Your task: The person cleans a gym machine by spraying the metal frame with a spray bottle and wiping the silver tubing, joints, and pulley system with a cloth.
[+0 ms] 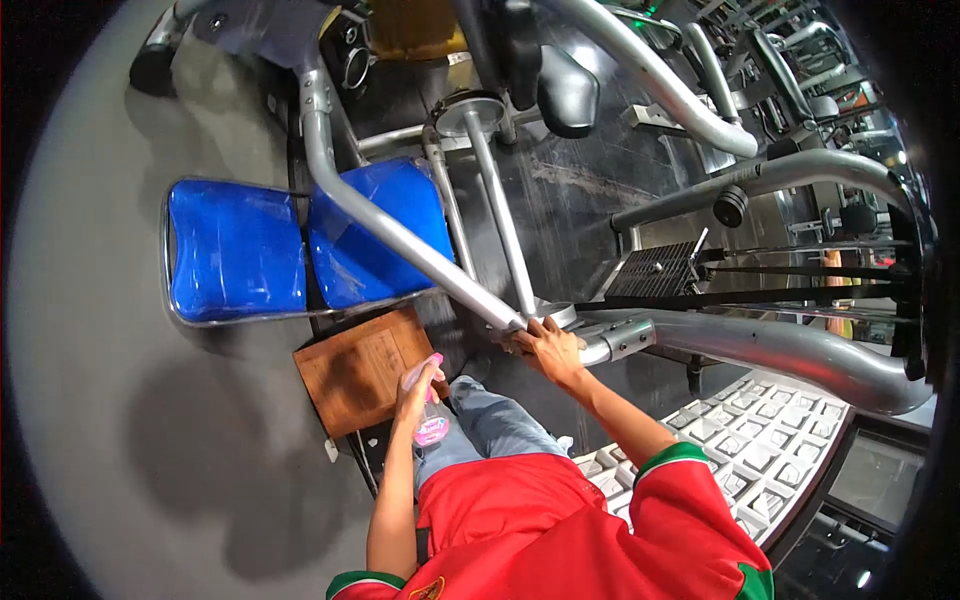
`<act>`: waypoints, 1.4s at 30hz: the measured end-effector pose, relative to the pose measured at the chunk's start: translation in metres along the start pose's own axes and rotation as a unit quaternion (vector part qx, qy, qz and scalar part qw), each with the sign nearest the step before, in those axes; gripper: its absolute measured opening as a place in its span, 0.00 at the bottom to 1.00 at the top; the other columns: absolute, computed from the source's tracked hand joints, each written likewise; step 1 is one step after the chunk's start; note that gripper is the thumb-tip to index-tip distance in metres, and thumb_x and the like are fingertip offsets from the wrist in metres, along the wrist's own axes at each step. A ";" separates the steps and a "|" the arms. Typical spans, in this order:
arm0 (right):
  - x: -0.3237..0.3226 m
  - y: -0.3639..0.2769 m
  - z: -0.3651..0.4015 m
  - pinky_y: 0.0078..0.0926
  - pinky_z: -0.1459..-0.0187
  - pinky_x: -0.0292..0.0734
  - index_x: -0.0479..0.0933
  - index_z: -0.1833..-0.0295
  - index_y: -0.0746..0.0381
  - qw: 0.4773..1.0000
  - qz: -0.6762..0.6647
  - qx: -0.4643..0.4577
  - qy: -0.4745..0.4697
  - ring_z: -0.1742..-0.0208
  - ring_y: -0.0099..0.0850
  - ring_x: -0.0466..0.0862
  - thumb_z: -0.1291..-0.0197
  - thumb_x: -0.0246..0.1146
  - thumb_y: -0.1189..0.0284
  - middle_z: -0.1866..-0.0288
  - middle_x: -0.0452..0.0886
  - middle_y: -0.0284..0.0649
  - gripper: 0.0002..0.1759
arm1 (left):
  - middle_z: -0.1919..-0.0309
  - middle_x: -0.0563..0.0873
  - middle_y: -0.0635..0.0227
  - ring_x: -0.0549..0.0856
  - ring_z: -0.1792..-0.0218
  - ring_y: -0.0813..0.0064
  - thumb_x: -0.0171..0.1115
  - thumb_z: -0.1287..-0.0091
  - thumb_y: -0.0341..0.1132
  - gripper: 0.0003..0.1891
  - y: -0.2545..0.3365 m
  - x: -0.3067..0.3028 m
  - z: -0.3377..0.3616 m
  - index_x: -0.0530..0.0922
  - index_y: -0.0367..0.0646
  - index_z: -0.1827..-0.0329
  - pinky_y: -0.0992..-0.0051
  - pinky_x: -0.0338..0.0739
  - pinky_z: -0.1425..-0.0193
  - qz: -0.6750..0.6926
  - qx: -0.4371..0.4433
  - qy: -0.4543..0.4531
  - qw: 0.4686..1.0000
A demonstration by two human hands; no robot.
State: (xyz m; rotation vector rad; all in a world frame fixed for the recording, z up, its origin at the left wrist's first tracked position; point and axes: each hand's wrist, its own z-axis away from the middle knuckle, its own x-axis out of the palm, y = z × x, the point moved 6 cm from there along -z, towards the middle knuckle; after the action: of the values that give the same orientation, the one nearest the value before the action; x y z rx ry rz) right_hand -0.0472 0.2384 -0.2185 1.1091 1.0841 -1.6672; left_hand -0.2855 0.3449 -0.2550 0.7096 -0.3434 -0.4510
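My left hand [418, 390] is wrapped round the upper part of a spray bottle [432, 425] with a pink nozzle and a pink label, held over my thigh. My right hand [550, 347] rests on the joint of a silver machine frame [440, 268], its fingers bent over the metal. Whether those fingers press a cloth or anything else against the tube cannot be made out.
A blue padded chair [238, 250] stands at the left, beside a brown wooden box [362, 370]. Thick grey tubing [780, 350] runs to the right, near a weight stack [655, 268]. A white patterned panel [750, 450] lies at lower right.
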 end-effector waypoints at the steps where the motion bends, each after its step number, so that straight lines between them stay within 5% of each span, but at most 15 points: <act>1: 0.001 -0.004 -0.003 0.39 0.61 0.84 0.80 0.51 0.46 0.999 0.038 -0.022 -0.031 0.49 0.38 0.78 0.48 0.67 0.61 0.52 0.75 0.32 0.16 | 0.69 0.82 0.69 0.75 0.82 0.79 0.60 0.33 0.53 0.22 -0.004 -0.008 0.000 0.82 0.38 0.58 0.78 0.69 0.76 -0.002 -0.003 0.002 1.000; 5: 0.006 -0.022 -0.035 0.38 0.61 0.85 0.84 0.57 0.51 0.993 0.074 -0.049 -0.075 0.46 0.40 0.77 0.44 0.64 0.62 0.51 0.75 0.35 0.11 | 0.67 0.80 0.70 0.75 0.79 0.80 0.60 0.34 0.55 0.25 -0.020 -0.029 0.007 0.80 0.40 0.51 0.79 0.69 0.73 0.006 -0.009 -0.005 1.000; 8: 0.012 -0.039 -0.057 0.38 0.60 0.85 0.84 0.58 0.54 0.993 0.080 -0.070 -0.044 0.46 0.42 0.77 0.43 0.62 0.64 0.49 0.75 0.37 0.11 | 0.68 0.80 0.70 0.75 0.79 0.80 0.58 0.33 0.54 0.23 -0.020 -0.039 0.010 0.80 0.41 0.55 0.79 0.68 0.74 0.006 0.001 0.001 1.000; 14: 0.055 -0.046 -0.050 0.41 0.62 0.81 0.83 0.55 0.56 0.964 0.200 -0.096 -0.147 0.44 0.40 0.78 0.39 0.58 0.69 0.47 0.76 0.41 0.11 | 0.68 0.81 0.71 0.74 0.80 0.81 0.56 0.31 0.53 0.21 -0.015 -0.058 0.018 0.80 0.41 0.60 0.79 0.67 0.74 -0.010 0.042 -0.019 0.999; 16: 0.077 -0.043 -0.027 0.42 0.61 0.79 0.84 0.57 0.59 0.933 0.273 -0.188 -0.138 0.49 0.38 0.81 0.38 0.57 0.69 0.49 0.79 0.43 0.11 | 0.68 0.81 0.70 0.75 0.80 0.81 0.56 0.31 0.52 0.21 -0.019 -0.067 0.023 0.80 0.40 0.60 0.79 0.68 0.74 0.002 0.035 -0.011 0.999; 21: 0.076 -0.057 -0.034 0.35 0.69 0.76 0.81 0.60 0.64 0.898 0.358 -0.162 -0.195 0.62 0.34 0.84 0.40 0.59 0.71 0.65 0.81 0.38 0.09 | 0.69 0.82 0.69 0.75 0.81 0.81 0.58 0.30 0.51 0.20 -0.023 -0.092 0.041 0.81 0.39 0.58 0.80 0.68 0.74 0.043 0.031 -0.008 0.999; 24: 0.085 -0.065 -0.055 0.34 0.68 0.75 0.81 0.60 0.64 0.898 0.332 -0.159 -0.242 0.62 0.33 0.84 0.40 0.60 0.71 0.64 0.82 0.38 0.09 | 0.69 0.82 0.69 0.75 0.81 0.80 0.57 0.30 0.50 0.20 -0.036 -0.101 0.045 0.82 0.39 0.60 0.79 0.68 0.74 0.035 0.032 -0.013 0.999; 32: 0.087 -0.096 -0.110 0.33 0.68 0.73 0.85 0.66 0.59 0.913 0.366 -0.172 -0.048 0.63 0.33 0.83 0.40 0.60 0.67 0.67 0.84 0.36 0.10 | 0.68 0.81 0.67 0.76 0.81 0.78 0.55 0.29 0.49 0.21 -0.049 -0.115 0.048 0.80 0.36 0.55 0.78 0.69 0.75 0.043 0.034 0.012 0.998; 35: 0.098 -0.085 -0.089 0.39 0.67 0.75 0.83 0.63 0.63 0.893 0.363 -0.197 -0.180 0.61 0.37 0.82 0.43 0.61 0.70 0.64 0.82 0.41 0.09 | 0.69 0.82 0.67 0.76 0.81 0.79 0.54 0.28 0.46 0.20 -0.042 -0.120 0.053 0.81 0.35 0.57 0.79 0.68 0.74 0.055 0.048 0.018 0.997; 38: 0.111 -0.070 -0.069 0.40 0.67 0.75 0.83 0.62 0.63 0.870 0.418 -0.188 -0.183 0.60 0.37 0.82 0.44 0.62 0.69 0.64 0.82 0.39 0.09 | 0.69 0.82 0.67 0.76 0.81 0.79 0.54 0.28 0.46 0.20 -0.038 -0.126 0.054 0.81 0.35 0.56 0.79 0.69 0.74 0.064 0.055 0.024 0.996; 42: 0.053 -0.086 -0.094 0.33 0.65 0.76 0.82 0.61 0.59 0.896 0.317 -0.125 -0.284 0.57 0.34 0.83 0.44 0.62 0.70 0.61 0.82 0.41 0.07 | 0.68 0.82 0.68 0.75 0.81 0.79 0.54 0.28 0.46 0.19 -0.030 -0.132 0.049 0.81 0.36 0.54 0.79 0.68 0.74 0.058 0.058 0.031 0.996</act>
State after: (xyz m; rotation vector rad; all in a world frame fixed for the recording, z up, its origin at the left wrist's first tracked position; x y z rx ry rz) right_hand -0.1205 0.3414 -0.2735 0.6341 0.4592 -1.1621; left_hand -0.4278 0.3646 -0.2602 0.8112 -0.3523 -0.3005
